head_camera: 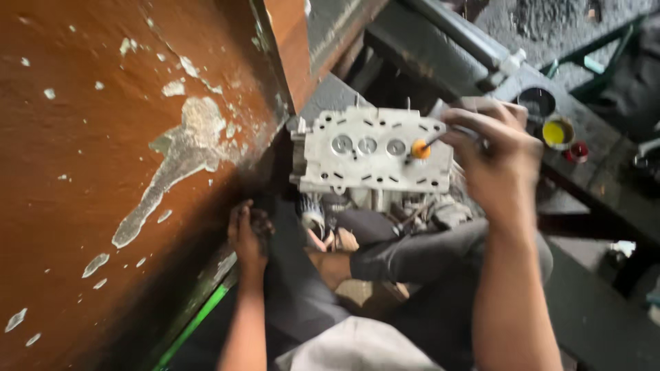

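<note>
Head view: cylinder head (pixel 371 158), pale cast metal, stands on edge on person's lap, flat face with three round valves toward camera. Right hand (pixel 498 154) right of it, fingers closed around thin stick tool (pixel 440 139); its orange suction cup (pixel 420 149) presses fourth valve seat. Left hand (pixel 249 233) below-left of cylinder head, against rusty orange panel (pixel 103 172); finger state unclear, blurred. Likely heavy, rigid, sharp-edged; best gripped by outer edges, not machined face. Small yellow tin (pixel 555 132) and red cap (pixel 577 151) sit right of cylinder head; labels unreadable.
</note>
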